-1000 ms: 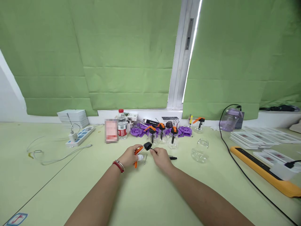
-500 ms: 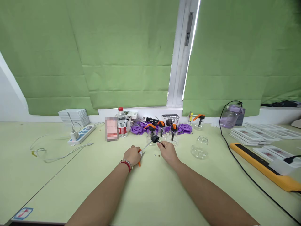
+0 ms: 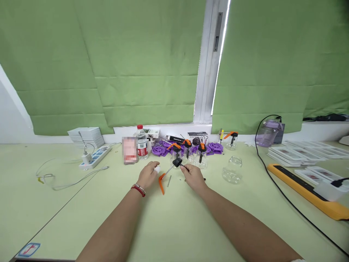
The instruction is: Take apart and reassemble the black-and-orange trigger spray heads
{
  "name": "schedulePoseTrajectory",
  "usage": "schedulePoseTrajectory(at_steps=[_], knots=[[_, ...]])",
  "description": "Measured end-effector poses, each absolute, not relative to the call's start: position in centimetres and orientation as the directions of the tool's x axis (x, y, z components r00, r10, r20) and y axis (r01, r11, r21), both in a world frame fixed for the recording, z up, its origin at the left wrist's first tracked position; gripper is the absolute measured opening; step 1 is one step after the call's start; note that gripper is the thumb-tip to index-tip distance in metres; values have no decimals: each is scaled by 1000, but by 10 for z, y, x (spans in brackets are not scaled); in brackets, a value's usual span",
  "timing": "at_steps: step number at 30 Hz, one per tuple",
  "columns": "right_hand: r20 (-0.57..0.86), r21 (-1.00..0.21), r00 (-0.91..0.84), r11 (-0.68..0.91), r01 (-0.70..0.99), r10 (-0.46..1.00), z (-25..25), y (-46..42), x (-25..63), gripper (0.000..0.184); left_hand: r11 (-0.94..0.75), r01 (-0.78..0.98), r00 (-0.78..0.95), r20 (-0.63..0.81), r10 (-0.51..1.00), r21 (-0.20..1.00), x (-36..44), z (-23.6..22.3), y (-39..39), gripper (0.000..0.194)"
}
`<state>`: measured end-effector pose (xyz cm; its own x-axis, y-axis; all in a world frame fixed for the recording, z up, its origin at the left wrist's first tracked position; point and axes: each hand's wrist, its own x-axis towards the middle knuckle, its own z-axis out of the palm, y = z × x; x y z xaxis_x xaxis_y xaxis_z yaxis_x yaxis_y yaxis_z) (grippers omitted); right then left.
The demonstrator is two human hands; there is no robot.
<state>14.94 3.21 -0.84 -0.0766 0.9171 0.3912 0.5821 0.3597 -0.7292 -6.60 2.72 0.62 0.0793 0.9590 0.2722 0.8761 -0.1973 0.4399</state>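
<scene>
Black cap (image 3: pixel 177 162) — stem (image 3: pixel 184 167) between right fingers (image 3: pixel 189 169).

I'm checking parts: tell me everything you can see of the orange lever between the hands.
The lever is bright orange, plastic-looking, narrow and bent near its far end, its long arm slanting toward the wearer. A thin, metal-looking rod runs from the bend to a black cap at the right hand's fingertips. The left hand is close beside it, with no clear grip on it. Whether it touches the table is unclear.
</scene>
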Motion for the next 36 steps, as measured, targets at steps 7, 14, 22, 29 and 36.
schedulePoseTrajectory(at_steps=[7,14,22,29,36], knots=[[420,-658,-315,525,540,851,-12,20,126,34,-510,674,365,359,859,534,-49,14,11,57],[492,-639,-181,494,589,852,11,56,128,37,58,924,-136,182,974,378,-104,20,32,34],[307,-729,40,208,652,951,29,118,125,54,246,940,-242,-42,969,236,-126,11,37,33],[320,-764,66,216,608,945,20,122,122,40,232,957,-232,-22,973,175,-120,14,36,40],[445,-801,87,352,484,892,52,92,135,45,242,956,-246,3,969,164,-115,14,36,43]])
